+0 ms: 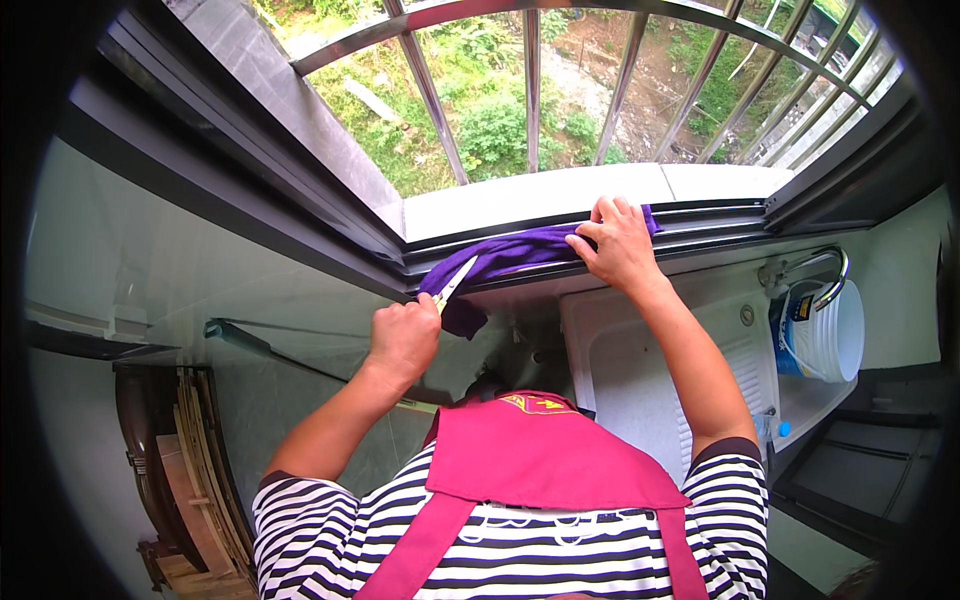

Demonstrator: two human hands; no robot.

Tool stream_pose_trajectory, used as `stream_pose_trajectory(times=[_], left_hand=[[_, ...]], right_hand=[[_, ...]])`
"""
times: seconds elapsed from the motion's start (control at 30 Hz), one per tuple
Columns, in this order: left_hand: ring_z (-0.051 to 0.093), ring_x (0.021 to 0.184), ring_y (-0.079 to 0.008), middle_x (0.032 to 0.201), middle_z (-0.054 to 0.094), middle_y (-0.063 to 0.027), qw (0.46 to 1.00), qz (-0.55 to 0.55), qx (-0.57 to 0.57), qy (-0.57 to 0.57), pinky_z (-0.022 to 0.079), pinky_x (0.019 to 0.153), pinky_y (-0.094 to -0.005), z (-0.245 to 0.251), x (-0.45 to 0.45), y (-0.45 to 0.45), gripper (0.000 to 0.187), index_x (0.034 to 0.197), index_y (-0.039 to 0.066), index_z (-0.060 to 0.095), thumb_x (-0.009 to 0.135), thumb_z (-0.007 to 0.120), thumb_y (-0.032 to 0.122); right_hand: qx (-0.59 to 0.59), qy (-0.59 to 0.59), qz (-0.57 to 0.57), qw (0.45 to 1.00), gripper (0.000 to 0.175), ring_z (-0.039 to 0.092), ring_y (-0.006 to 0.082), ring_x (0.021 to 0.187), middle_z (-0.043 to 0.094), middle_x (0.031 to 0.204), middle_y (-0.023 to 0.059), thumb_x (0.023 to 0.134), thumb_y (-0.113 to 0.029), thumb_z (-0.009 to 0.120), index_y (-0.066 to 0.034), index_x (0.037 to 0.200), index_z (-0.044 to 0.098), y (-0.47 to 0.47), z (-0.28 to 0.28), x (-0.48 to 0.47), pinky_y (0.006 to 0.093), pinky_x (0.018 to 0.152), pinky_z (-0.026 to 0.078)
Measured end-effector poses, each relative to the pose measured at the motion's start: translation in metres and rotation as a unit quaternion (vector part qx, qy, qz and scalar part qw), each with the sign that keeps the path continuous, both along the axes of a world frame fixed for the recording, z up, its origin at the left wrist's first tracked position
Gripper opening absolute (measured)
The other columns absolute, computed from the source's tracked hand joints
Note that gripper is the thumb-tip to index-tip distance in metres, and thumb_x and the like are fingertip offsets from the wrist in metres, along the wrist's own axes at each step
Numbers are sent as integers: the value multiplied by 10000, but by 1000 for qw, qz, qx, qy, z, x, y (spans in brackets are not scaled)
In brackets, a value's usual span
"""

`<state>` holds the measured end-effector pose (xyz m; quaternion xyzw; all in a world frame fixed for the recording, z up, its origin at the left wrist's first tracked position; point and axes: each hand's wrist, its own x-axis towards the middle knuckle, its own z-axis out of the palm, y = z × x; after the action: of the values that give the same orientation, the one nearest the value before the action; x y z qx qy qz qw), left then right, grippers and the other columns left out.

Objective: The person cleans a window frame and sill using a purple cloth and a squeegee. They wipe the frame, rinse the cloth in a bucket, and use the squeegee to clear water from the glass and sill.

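Observation:
A purple cloth (517, 251) lies bunched along the dark metal window track (705, 223), with one end hanging over the inner edge at the left. My left hand (405, 337) is closed around the handle end of what looks like a pair of scissors (457, 281); the blades point up and right across the cloth, close together. Near the cloth's right end, my right hand (619, 244) grips it with bent fingers and thumb. A bit of cloth shows beyond that hand. The scissors' handles are hidden in my left fist.
Metal bars (532, 90) stand outside beyond the white sill (480, 202). A white sink (615, 367), a curved faucet (836, 274), a bucket (817, 330) and a bottle with a blue cap (784, 429) are at the right. A long-handled tool (247, 339) leans at the left wall.

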<state>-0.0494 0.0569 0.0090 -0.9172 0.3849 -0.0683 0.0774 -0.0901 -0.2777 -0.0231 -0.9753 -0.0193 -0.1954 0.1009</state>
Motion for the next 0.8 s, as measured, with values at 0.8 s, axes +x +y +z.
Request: stream_pose_trajectory(times=[0.8], left_hand=[[681,611,-230,632,647,-65,995,-70,66,-32,486,607,-367,22,45,-35,67,649,116,642,716,650,117]], right_hand=[[-51,-60,-139,987,595,555,329,899,576,912,147,834,-572,683,-4,999,621,4,-15,-19,458,853,447]])
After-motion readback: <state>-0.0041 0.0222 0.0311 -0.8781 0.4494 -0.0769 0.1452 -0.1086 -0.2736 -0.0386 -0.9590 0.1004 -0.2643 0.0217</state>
